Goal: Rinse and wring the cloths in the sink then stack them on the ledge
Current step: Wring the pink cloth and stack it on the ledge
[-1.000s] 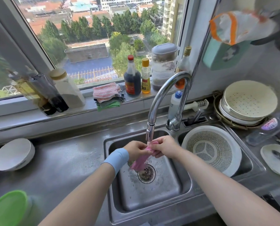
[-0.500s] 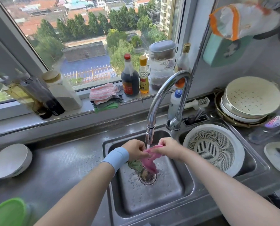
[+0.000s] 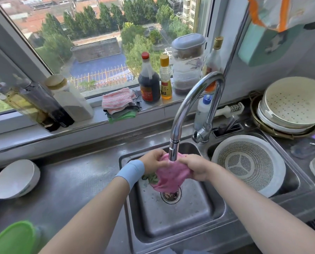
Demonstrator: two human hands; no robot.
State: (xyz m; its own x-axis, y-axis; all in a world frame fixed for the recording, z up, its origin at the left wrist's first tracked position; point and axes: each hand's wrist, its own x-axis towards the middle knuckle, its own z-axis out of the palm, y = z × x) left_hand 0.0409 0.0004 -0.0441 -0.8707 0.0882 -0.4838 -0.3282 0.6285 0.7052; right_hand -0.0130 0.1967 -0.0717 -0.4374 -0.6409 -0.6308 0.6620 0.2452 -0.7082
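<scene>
A wet pink cloth (image 3: pixel 170 177) hangs spread open under the tap spout (image 3: pixel 174 150), over the left sink basin (image 3: pixel 173 217). My left hand (image 3: pixel 153 161), with a blue wristband, grips its left edge. My right hand (image 3: pixel 196 167) grips its right edge. A greenish cloth (image 3: pixel 149 178) lies in the basin under my left hand, mostly hidden. On the window ledge (image 3: pixel 98 123) sits a stack of cloths (image 3: pixel 121 105): a pink striped one on top, grey and green ones below.
Bottles (image 3: pixel 149 81) and stacked plastic containers (image 3: pixel 187 65) stand on the ledge right of the stack, jars (image 3: pixel 70 98) to its left. A white colander (image 3: pixel 248 162) fills the right basin. A white bowl (image 3: pixel 15 178) and green lid (image 3: pixel 12 239) lie on the left counter.
The pink cloth was twisted into a tight roll between my hands; it has since been unrolled and now hangs spread wide under the spout.
</scene>
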